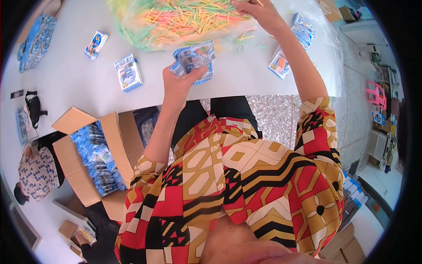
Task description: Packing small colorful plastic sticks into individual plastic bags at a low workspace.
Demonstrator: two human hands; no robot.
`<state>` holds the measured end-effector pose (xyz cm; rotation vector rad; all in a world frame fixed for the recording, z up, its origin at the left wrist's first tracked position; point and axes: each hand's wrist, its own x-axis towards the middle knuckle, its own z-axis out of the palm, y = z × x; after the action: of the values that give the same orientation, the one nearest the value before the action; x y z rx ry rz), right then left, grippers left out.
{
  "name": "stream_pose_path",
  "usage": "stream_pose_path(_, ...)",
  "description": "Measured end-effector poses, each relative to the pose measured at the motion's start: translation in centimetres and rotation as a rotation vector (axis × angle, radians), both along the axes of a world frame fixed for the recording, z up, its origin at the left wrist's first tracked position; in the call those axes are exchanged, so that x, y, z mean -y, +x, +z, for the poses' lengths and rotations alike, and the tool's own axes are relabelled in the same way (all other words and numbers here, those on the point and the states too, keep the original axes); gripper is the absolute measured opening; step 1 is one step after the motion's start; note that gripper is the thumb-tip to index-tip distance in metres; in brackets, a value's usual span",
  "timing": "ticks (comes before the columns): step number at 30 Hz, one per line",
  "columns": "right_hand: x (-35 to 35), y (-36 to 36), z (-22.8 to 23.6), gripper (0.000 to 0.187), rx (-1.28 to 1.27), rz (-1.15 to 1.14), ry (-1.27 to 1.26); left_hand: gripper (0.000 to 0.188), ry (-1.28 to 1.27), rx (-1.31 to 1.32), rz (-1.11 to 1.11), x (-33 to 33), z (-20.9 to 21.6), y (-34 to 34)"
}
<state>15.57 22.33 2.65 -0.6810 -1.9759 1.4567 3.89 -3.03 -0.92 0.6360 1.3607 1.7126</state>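
My left hand grips a crinkled blue-and-white plastic packet above the white table's near edge. Ahead of it spreads a heap of thin pastel sticks in pink, yellow and green, lying in a large clear plastic bag. At the heap's right edge my right hand has its fingers pinched together on thin sticks, one yellow one poking out above the hand. How many it holds is hidden.
Packets lie on the white table: a small one, one at left, one at right and one behind my right forearm. An open carton of blue packets stands at lower left. Another person sits beyond it.
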Motion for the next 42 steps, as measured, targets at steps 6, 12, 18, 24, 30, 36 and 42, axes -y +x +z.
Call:
stream_pose_path(6,5.3,0.4,4.7,0.010,-0.013,0.226,0.039,0.023,0.011,-0.058,-0.042,-1.1,-1.3,-0.3)
stream_pose_path(12,7.2,-0.8,5.4,0.008,-0.287,0.407,0.428,0.022,-0.008,-0.097,-0.035,-1.6,-1.2,0.1)
stream_pose_path(18,7.9,-0.9,5.2,0.009,-0.248,0.432,0.713,0.021,-0.034,-0.041,-0.029,-2.1,-1.1,0.1)
stream_pose_path(24,6.9,-1.0,4.4,0.013,-0.097,0.497,0.589,0.022,-0.042,-0.024,-0.045,-3.0,-0.9,-0.2)
stream_pose_path(30,5.6,-1.8,5.0,0.019,0.318,0.450,0.154,0.024,-0.011,-0.030,-0.048,-4.4,-1.2,-1.2)
stream_pose_path(36,5.1,-1.9,3.3,0.024,0.202,0.387,0.158,0.026,-0.034,-0.050,-0.052,-4.9,-1.7,-2.0)
stream_pose_path(42,6.5,-2.0,4.7,0.021,0.156,0.224,0.264,0.022,0.010,-0.094,0.002,-5.2,-1.9,-2.4)
